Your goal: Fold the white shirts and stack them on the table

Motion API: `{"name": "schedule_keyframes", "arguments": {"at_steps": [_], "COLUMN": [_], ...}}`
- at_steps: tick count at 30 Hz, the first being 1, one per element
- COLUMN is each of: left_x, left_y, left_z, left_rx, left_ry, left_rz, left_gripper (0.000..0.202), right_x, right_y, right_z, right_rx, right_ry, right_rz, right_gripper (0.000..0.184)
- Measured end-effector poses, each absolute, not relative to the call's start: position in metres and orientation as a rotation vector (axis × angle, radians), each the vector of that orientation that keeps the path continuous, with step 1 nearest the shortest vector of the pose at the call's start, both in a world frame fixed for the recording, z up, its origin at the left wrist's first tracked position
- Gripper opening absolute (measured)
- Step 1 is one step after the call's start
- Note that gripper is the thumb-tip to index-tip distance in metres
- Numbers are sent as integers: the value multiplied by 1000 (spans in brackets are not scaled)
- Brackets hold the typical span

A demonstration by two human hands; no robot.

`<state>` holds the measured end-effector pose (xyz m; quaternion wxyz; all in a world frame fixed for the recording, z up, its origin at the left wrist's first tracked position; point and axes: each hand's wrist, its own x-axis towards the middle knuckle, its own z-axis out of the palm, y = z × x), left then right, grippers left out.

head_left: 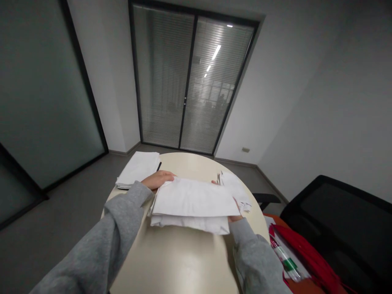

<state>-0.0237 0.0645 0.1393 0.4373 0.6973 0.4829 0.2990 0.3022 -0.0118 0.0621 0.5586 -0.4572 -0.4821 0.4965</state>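
Head view: over the worktop (183,265), the left grip (157,179), palm down, pinched a corner of the folded white cloth (194,198); the right grip (235,218), reaching beneath, clasped its opposite end.

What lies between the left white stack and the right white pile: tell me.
In the head view, between stack and pile are a thin dark object, the left hand, and the white bundle gripped by it and the right hand.
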Motion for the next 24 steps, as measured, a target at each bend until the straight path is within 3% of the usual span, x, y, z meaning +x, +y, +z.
{"name": "schedule_keyframes", "arguments": {"at_steps": [3,6,13,19,24], "left_x": [-21,-23,-30,-31,-37], "left_y": [63,42,-14,-22,-19], "left_z": [82,48,10,-3,-9], "left_rx": [1759,1983,2559,2642,2626], "left_ry": [1417,1423,1282,1299,1249], "left_rz": [750,860,395,384,518], "left_gripper": [37,43,83,105,85], "right_x": [313,322,272,250,254], "right_y": [-27,-33,-44,-49,-51], "right_z": [49,49,42,12,16], "right_rx": [-1257,-1343,-1374,-1512,-1503], "right_ry": [-1126,-1149,-2006,-2399,-2372], "right_rz": [1139,758,213,-51,-90], "right_gripper": [55,48,53,52,51]}}
